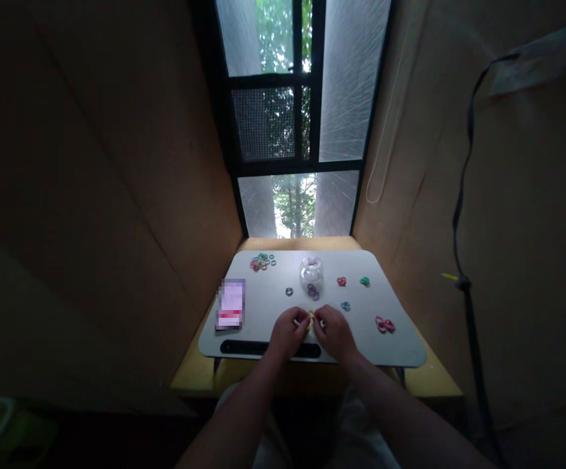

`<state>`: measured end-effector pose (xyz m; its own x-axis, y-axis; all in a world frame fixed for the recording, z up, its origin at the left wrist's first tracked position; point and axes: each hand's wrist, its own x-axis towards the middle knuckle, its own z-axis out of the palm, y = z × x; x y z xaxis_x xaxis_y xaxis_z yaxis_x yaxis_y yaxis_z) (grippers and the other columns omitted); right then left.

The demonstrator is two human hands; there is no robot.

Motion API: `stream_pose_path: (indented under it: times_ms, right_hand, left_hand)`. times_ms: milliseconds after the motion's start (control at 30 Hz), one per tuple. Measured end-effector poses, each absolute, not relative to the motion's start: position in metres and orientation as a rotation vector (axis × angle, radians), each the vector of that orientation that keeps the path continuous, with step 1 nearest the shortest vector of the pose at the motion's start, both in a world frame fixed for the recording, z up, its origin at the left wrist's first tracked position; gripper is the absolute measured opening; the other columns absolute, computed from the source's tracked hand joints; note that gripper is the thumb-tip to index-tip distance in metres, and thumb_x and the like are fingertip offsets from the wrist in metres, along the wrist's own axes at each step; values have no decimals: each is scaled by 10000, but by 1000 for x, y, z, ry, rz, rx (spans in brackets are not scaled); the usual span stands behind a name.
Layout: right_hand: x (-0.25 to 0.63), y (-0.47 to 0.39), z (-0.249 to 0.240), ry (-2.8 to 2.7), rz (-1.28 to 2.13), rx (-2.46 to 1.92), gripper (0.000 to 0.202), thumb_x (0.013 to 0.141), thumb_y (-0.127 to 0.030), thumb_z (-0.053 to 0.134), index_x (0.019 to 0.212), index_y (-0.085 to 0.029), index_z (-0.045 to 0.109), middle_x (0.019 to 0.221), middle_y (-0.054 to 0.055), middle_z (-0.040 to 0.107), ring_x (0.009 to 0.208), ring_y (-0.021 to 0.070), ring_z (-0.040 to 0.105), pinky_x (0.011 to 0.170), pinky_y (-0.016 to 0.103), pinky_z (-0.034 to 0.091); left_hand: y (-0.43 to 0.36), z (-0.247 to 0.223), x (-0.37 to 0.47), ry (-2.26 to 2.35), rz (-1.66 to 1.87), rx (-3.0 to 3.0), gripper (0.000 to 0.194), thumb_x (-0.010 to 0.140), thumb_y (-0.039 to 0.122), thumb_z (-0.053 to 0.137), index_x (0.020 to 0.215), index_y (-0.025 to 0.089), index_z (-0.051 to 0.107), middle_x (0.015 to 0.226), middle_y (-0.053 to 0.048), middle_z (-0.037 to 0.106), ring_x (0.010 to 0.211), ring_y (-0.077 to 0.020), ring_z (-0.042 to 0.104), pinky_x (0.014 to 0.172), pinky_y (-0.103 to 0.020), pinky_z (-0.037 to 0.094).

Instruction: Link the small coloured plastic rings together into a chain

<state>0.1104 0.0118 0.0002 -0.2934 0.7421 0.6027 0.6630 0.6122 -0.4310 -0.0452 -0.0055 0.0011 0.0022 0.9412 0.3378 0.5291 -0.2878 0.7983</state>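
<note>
Over the front middle of the white lap table (380, 348), my left hand (288, 331) and my right hand (334, 331) meet with fingers pinched. Between their fingertips are yellow hair ties (311, 315), partly covered by the fingers; how many I cannot tell. Just beyond the hands lie purple hair ties (313, 292), close against a clear round jar (311, 268). A single dark hair tie (289, 292) lies left of them. Blue hair ties (345, 306) rest to the right of my right hand, and pink ones (385, 324) farther right.
Red hair ties (342, 281) and green ones (365, 281) lie at the right back. A mixed pile of hair ties (262, 262) sits back left, above a blurred phone-like object (230, 305). A black slot (243, 347) runs along the front edge. A window (297, 202) stands behind.
</note>
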Motion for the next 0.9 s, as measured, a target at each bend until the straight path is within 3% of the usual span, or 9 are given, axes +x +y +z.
stream_pose_path:
  times_ms: [233, 367, 567, 900]
  right_hand:
    - [110, 13, 0, -2031, 114, -1092, 141, 855, -150, 481, 736, -197, 538, 737, 29, 544, 727, 174, 489, 709, 294, 363]
    - [111, 14, -1, -2035, 100, -1094, 146, 862, -159, 465, 746, -195, 547, 753, 40, 551, 756, 187, 493, 727, 306, 367]
    - [112, 18, -5, -2033, 33, -1179, 107, 845, -171, 480, 773, -189, 558, 799, 65, 553, 819, 217, 476, 764, 335, 350]
    - [111, 25, -11, -2017, -17, -1250, 136, 857, -193, 479, 748, -188, 562, 837, 82, 553, 848, 224, 461, 772, 339, 330]
  left_hand:
    - [-2, -2, -44, 1544, 1237, 1874, 101, 834, 245, 555, 845, 178, 631, 815, -14, 623, 765, -145, 567, 717, -269, 456]
    - [-4, 1, -42, 1581, 1253, 1966, 67, 817, 202, 562, 849, 180, 617, 879, -41, 616, 876, -183, 564, 839, -337, 454]
    - [-7, 1, -40, 1574, 1274, 2070, 463, 666, 58, 608, 1106, 197, 559, 1211, -91, 543, 1162, -253, 475, 1027, -432, 374]
    - [-3, -6, -41, 1600, 1227, 2090, 469, 664, 78, 632, 1108, 188, 533, 1126, -80, 544, 1049, -221, 516, 982, -390, 419]
